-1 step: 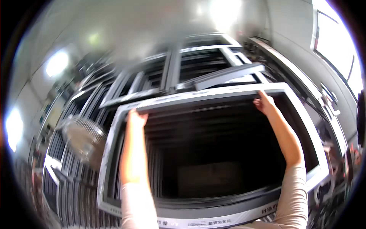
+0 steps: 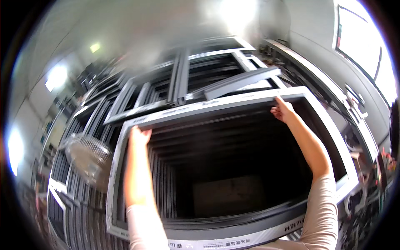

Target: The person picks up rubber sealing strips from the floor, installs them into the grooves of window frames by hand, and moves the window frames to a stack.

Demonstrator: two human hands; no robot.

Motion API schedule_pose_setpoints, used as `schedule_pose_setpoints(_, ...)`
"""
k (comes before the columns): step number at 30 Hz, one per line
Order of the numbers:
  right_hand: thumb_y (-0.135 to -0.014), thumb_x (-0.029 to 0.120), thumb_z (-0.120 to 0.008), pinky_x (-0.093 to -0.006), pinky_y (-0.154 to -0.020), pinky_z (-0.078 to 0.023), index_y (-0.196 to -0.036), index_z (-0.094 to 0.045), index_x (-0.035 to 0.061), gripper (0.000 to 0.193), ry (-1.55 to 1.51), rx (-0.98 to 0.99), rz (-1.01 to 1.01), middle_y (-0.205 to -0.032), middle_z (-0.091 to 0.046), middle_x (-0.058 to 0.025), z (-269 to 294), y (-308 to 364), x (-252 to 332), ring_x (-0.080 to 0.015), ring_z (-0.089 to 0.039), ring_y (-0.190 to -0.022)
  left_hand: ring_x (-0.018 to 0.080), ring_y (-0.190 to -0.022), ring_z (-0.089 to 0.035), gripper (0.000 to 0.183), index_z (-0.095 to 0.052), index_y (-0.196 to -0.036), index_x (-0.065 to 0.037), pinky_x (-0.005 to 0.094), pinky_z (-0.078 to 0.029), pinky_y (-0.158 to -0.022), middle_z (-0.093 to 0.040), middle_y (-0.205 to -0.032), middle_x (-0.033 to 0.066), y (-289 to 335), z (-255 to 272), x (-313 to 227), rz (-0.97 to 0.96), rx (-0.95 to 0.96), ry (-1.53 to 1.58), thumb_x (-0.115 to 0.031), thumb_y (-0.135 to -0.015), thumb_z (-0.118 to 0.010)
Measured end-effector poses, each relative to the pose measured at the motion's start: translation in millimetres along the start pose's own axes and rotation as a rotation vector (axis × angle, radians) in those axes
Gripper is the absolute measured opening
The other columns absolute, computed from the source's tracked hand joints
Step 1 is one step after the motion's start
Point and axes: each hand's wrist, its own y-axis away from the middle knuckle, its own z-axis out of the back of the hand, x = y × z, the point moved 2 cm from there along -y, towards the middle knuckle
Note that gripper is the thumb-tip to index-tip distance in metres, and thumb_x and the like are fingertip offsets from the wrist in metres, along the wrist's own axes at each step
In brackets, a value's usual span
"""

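Note:
A large rectangular grey window frame [image 2: 233, 101] lies across the top of a stack of similar dark frames, a little tilted. My left hand [image 2: 141, 135] grips the inner edge of its far rail near the left corner, its fingers partly hidden. Near the far right corner, my right hand [image 2: 283, 110] holds the same rail, one digit up against it and the other fingers curled. Both arms reach over the frame's opening. Printed film covers its near rail. Down inside the opening a dull brown block or board [image 2: 228, 195] shows dimly.
More stacked frames [image 2: 154, 85] stand beyond, with a loose grey profile [image 2: 241, 83] slanting over them. A round wire-caged fan [image 2: 89, 158] is at the left, close to the frame's side. A long rail [image 2: 312, 77] runs along the right, by a wall with a window [image 2: 360, 46].
My left hand sits slightly farther left along the far rail. The whole view has shifted a little; both hands keep to the same frame.

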Motion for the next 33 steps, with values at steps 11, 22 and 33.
schedule_pose_setpoints(11,-0.078,0.047,-0.072,-0.0391,-0.085,-0.051,-0.107,-0.065,-0.0014,0.057,1.341,-0.229,0.832,-0.106,-0.067,-0.0182,168,104,89,-0.0297,-0.066,-0.096,0.0232,-0.102,-0.065,0.036,-0.058,-0.119,-0.003,0.0356,-0.057,-0.079,-0.065,-0.111,0.0127,302,-46,-104,-0.211,0.275,-0.914,-0.033,-0.101,-0.049)
schedule_pose_setpoints(22,-0.075,0.051,-0.074,-0.0453,-0.105,-0.039,-0.147,-0.031,-0.0003,0.098,0.840,-0.003,0.526,-0.135,-0.050,-0.0230,329,-17,34,-0.0306,-0.049,-0.126,0.0225,-0.109,-0.051,0.049,-0.050,-0.121,-0.010,0.0420,-0.043,-0.092,-0.055,-0.113,0.0063,487,199,12,-0.785,-0.753,-0.324,-0.044,-0.090,-0.065)
schedule_pose_setpoints(33,-0.077,0.046,-0.073,-0.0450,-0.096,-0.042,-0.122,-0.052,-0.0010,0.068,0.967,-0.183,0.590,-0.113,-0.058,-0.0166,317,1,23,-0.0271,-0.055,-0.108,0.0186,-0.098,-0.063,0.036,-0.053,-0.122,-0.005,0.0388,-0.056,-0.082,-0.061,-0.108,0.0074,504,173,58,-0.380,-0.308,-0.185,-0.030,-0.098,-0.057)
